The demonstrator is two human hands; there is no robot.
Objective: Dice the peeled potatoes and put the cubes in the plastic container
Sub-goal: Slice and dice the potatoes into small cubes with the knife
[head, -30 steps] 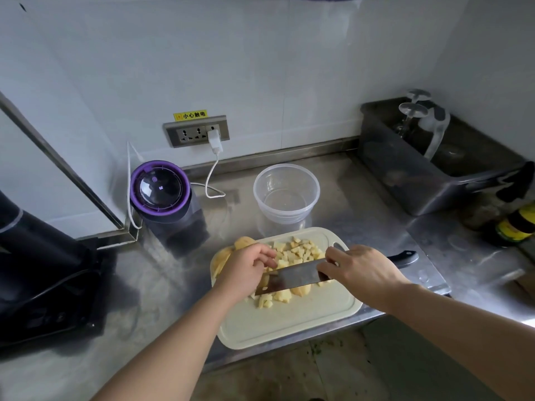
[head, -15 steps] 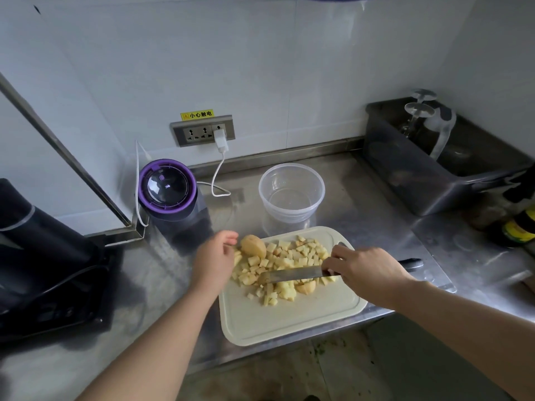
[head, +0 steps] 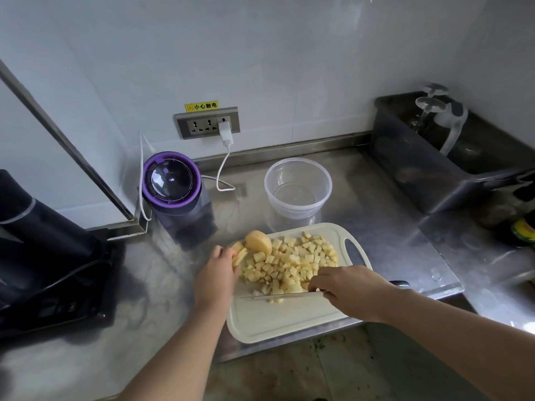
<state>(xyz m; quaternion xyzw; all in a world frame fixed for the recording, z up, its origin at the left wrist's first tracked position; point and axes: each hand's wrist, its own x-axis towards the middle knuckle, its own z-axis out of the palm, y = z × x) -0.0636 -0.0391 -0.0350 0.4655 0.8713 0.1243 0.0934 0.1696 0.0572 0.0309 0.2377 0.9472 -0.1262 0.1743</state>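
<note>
Right hand grips knife, blade at 6 o'clock of cubes; left hand on slices at 10 o'clock, grip unclear

potato cubes pale yellow | cutting board cream | blender lid purple

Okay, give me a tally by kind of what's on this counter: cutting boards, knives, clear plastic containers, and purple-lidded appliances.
Cutting board: 1
Knife: 1
Clear plastic container: 1
Purple-lidded appliance: 1
Total: 4
</note>
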